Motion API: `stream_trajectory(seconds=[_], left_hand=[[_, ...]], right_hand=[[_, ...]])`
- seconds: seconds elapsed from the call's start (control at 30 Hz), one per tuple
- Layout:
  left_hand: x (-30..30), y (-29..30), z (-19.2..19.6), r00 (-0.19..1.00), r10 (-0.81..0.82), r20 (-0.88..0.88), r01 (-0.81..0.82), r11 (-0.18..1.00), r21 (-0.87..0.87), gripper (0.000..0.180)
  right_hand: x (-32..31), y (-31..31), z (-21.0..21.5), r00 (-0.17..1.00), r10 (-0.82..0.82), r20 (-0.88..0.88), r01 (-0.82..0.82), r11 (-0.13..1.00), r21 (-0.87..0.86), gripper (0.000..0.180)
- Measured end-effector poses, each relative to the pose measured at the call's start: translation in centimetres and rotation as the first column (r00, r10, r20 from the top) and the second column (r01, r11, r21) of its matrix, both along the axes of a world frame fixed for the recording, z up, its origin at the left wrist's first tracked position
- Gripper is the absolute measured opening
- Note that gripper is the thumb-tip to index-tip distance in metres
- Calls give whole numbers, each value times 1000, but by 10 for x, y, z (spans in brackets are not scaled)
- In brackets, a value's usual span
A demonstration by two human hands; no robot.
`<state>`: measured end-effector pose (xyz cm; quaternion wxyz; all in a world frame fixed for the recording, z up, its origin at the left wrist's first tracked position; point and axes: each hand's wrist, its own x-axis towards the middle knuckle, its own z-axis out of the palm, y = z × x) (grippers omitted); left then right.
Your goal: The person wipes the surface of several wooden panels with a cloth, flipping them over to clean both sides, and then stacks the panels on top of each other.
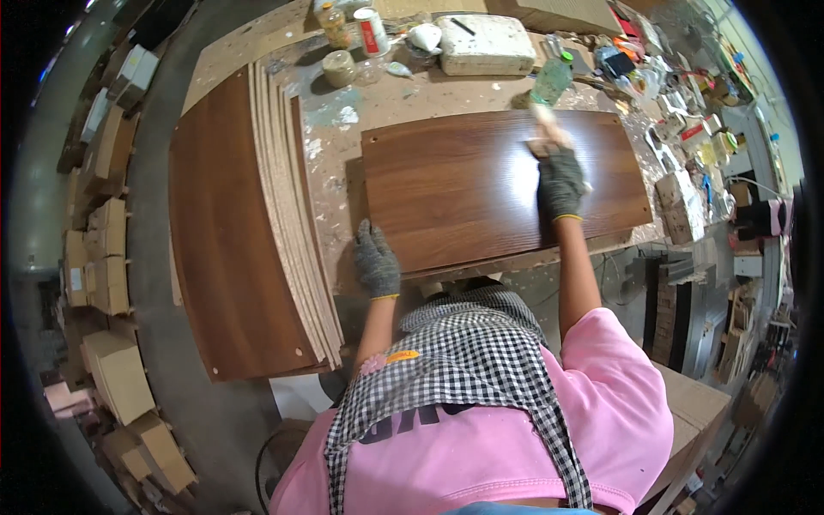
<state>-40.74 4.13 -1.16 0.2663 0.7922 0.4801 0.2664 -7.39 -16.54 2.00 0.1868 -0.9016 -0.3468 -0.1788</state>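
A dark brown wood-grain panel (446,189) lies flat on the worktable before me, with a bright glare on its right half. My gloved right hand (562,182) is on that glare, closed around a pale, cloth-like rag (549,130) that is smeared by motion. At the panel's near left corner rests my left hand (376,262), in a grey glove, its fingers stretched out along the edge. To the left stands a stack of similar brown panels (227,232), their pale raw edges facing right.
Past the panel are a green-capped bottle (554,79), a white block (487,45), a red-and-white can (371,33) and a jar (339,69). Clutter with plastic bags (639,81) fills the table's right side. Cardboard boxes (118,378) line the floor at far left.
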Motion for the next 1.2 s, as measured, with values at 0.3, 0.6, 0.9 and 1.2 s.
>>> stream_trajectory(seconds=[0.3,0.6,0.9,1.2], left_hand=[[-17,20,-59,988,-110,107,114,993,-31,46],[-7,7,-9,997,1,-81,-9,994,-107,51],[61,7,58,739,-80,-669,349,895,279,55],[291,-58,63,691,-615,-380,709,680,188,57]], right_hand=[[-129,51,-5,754,615,-232,-576,788,219,43],[29,-129,6,917,370,-150,-371,928,16,38],[250,-321,-9,973,-193,-125,181,979,-97,31],[404,-338,15,877,-467,-113,419,859,-295,25]])
